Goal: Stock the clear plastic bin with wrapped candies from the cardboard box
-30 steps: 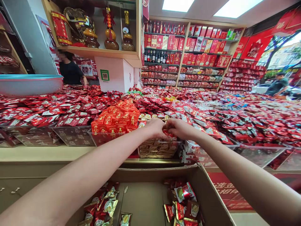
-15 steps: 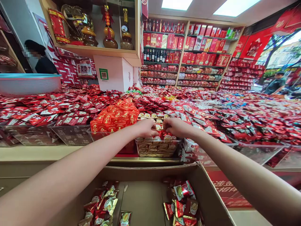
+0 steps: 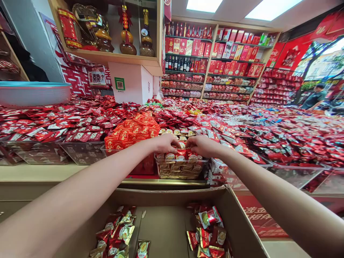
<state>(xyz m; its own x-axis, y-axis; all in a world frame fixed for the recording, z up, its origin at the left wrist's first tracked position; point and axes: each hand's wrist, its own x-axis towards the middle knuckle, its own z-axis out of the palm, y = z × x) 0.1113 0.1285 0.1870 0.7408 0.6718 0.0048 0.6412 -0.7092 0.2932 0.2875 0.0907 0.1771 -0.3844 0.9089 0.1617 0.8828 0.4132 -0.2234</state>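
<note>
A clear plastic bin [image 3: 181, 169] at the front edge of the display holds rows of red-and-gold wrapped candies [image 3: 181, 154]. My left hand [image 3: 167, 143] reaches in from the left with its fingers closed on the candies of the top layer. Facing it, my right hand [image 3: 203, 146] has its thumb and fingers pinched at the same row, a short gap from the left. The fingertips partly cover the wrappers they touch. Below the counter edge, an open cardboard box [image 3: 163, 229] contains loose candies of similar look [image 3: 120, 233] on its left and right sides.
Orange-red packets [image 3: 131, 132] fill the bin to the left, and white-and-red packets [image 3: 215, 133] lie to the right. A pale blue-rimmed basin [image 3: 34, 94] rests on the heap at far left. A display cabinet [image 3: 107, 53] overhangs the back left. A person [image 3: 314, 97] is outside at right.
My hands have shifted slightly over the front row, and more of its red candies show beneath the fingers. The view has moved a little. The person at the far left is now mostly hidden.
</note>
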